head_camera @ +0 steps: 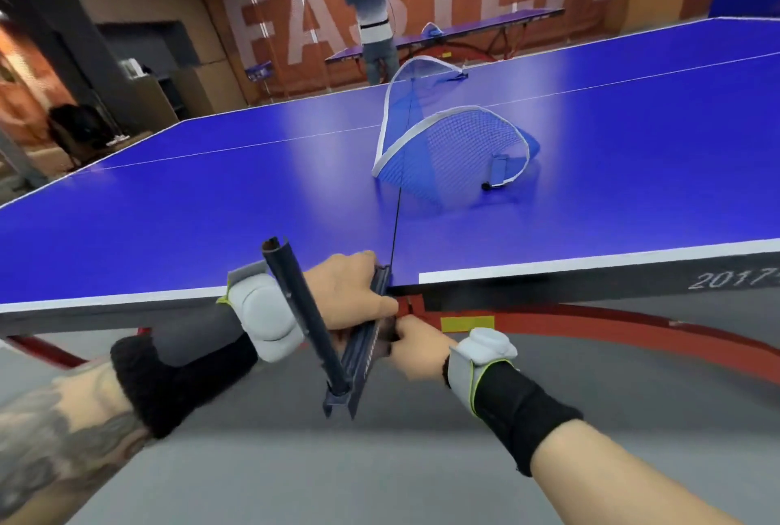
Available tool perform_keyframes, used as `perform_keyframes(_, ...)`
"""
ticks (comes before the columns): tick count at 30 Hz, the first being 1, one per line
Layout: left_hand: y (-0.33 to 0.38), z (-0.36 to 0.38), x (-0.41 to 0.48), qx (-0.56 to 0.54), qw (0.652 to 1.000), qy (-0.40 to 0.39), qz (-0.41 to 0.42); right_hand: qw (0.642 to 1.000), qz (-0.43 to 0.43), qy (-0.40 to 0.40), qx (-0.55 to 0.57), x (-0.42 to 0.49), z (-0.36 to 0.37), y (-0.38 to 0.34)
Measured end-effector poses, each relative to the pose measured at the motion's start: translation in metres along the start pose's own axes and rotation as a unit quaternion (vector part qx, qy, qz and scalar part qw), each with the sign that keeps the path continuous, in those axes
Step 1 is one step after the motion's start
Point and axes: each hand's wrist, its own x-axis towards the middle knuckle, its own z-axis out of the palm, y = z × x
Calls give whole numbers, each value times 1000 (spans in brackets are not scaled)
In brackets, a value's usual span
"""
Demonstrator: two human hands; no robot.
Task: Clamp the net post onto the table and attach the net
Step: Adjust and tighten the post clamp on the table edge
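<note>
Step in hand, as judged: seating of the net post (304, 315) on the near edge of the worktop (202, 195), at the middle gap. The net post is tilted, its tube leaning toward 11 o'clock and its bracket running down toward 6 o'clock, off the edge. The left hand (346, 292) is laid over the bracket where it meets the edge, fingers (361, 261) curled round it and gripping. The right hand (415, 349), just below at 4 o'clock from the left, is closed on a dark part under the bracket, probably the screw; the part itself is mostly hidden. For a sound result, the bracket should be pushed fully home and squared to the edge, the tube brought upright, and only then the screw tightened, with the left hand kept pressing down so nothing creeps. The net (447, 153) is lying loose and crumpled on the worktop, well apart at 1 o'clock, not yet attached. Count: net posts seen, one (a second cannot be made out); nets, one; hands, two; grey wrist units (264, 313), two; other tables (443, 33) toward 12 o'clock, one; other people (373, 18), one.
</note>
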Motion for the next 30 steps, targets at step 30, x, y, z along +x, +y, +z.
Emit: perform_keyframes(30,3,22,-5,-66,996,41,31,990,-81,42,110,7,12,33)
